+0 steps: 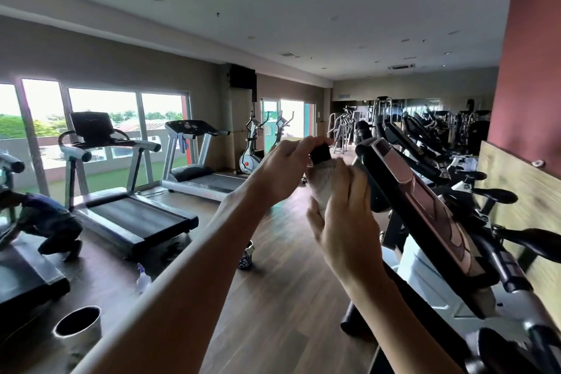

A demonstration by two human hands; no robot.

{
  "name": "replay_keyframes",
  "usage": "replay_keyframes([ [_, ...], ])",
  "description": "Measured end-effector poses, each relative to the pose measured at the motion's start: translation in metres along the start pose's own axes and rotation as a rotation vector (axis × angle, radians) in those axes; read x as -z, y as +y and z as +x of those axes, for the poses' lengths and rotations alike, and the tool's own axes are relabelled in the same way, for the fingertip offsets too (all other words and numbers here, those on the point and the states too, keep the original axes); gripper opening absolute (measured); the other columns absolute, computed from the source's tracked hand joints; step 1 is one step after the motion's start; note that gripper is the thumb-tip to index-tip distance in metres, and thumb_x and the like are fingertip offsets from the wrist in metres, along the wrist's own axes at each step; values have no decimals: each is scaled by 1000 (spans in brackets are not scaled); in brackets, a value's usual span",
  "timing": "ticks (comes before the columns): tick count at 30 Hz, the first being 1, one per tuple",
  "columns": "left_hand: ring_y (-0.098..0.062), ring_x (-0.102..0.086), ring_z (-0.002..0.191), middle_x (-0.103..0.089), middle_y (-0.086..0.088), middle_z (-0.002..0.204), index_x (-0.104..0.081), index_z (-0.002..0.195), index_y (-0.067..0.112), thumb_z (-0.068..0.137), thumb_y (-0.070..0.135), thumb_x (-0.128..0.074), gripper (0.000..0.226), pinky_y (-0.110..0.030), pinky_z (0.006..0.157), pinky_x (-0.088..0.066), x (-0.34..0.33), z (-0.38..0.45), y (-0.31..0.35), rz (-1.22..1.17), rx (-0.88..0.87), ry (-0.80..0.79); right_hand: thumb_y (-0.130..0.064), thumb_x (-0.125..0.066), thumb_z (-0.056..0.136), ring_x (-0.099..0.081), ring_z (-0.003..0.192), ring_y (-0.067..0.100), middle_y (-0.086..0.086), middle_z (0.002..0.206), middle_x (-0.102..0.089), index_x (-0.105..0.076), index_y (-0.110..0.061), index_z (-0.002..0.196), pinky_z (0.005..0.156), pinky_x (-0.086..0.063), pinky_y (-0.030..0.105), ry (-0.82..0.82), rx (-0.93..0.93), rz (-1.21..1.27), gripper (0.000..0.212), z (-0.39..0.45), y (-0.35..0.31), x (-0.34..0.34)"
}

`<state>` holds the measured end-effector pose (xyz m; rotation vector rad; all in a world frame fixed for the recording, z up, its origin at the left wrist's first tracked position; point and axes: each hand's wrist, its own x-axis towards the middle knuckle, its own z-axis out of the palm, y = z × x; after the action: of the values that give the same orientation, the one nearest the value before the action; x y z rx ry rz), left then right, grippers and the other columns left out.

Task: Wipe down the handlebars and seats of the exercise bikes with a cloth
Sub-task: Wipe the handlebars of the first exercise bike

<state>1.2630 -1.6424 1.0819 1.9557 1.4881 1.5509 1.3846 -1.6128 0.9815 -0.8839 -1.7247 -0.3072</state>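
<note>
Right hand point(343, 215) — grips cloth point(323, 188) | left hand point(291, 167) — pinches handlebar point(321, 153)

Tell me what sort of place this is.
A gym, most likely: treadmills stand by the windows, an elliptical beside them, and a row of bikes lines the right wall.

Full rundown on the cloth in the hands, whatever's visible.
The pale grey-white cloth looks like soft woven fabric, bunched into a wad rather than spread flat. It is wrapped around the bike's black foam handlebar grip, whose dark end sticks out above it. The right hand curls round the cloth from below and the side, hiding most of it. The left hand holds the grip's top end just above the cloth. It sits left of the tilted black bike console. Motion blur hides its texture and edges.
</note>
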Motion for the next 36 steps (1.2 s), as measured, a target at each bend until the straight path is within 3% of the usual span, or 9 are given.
replay_keyframes([
  [6,-25,-69,98,-75,-9,108,-73,126,29,109,32,-36,41,-15,72,-51,-2,3,-11,24,-12,16,-44,-54,93,-58,92,34,16,106,-54,-52,1,133,105,-43,52,-47,57,-388,61,-35,17,17],
  [14,-2,-66,89,-72,23,81,-76,109,40,103,37,-36,40,-26,86,-50,-10,-3,-8,62,-43,141,-43,-69,82,-59,100,35,21,114,-56,-48,2,137,86,-53,44,25,-8,-116,74,34,-7,2],
  [19,7,-58,69,-71,-18,109,-74,124,28,110,28,-38,39,-6,68,-41,-9,-11,8,150,-38,148,-42,-64,86,-55,87,32,15,102,-53,-51,-2,132,76,-49,45,-57,19,-306,63,-29,9,22],
  [21,-7,-57,70,-69,-17,102,-72,128,25,111,24,-36,40,-4,65,-38,-8,-10,8,175,-37,131,-44,-63,84,-54,85,32,14,98,-53,-54,-3,127,77,-45,45,-90,26,-356,60,-38,15,28],
  [23,-2,-56,68,-70,1,80,-71,131,25,111,25,-35,41,-3,72,-37,-8,-11,10,208,-21,102,-46,-67,82,-55,90,33,16,100,-56,-55,-3,121,82,-45,46,-102,1,-327,60,-30,16,27],
  [24,3,-58,73,-72,9,75,-71,130,24,111,27,-35,41,-3,76,-37,-8,-11,10,221,-14,92,-48,-70,80,-54,96,35,18,104,-57,-55,-2,119,87,-45,47,-107,-12,-296,62,-21,14,25],
  [27,-8,-65,111,-76,4,116,-74,123,28,105,34,-36,43,-17,98,-44,-6,-4,6,249,-62,94,-45,-78,78,-50,122,38,24,129,-56,-53,2,126,107,-44,47,-80,-12,-109,71,23,5,15],
  [31,-12,-69,102,-78,7,103,-77,109,33,101,44,-32,47,-41,98,-53,-9,2,2,287,-75,174,-31,-79,83,-52,122,33,20,132,-53,-45,2,140,110,-40,38,-83,-34,100,75,46,-8,8],
  [36,-10,-65,88,-77,11,91,-81,102,29,88,59,-26,64,-33,88,-52,-17,-3,12,262,-66,293,-26,-75,80,-54,106,31,17,116,-55,-50,0,134,97,-48,38,-98,5,43,65,-9,14,17],
])
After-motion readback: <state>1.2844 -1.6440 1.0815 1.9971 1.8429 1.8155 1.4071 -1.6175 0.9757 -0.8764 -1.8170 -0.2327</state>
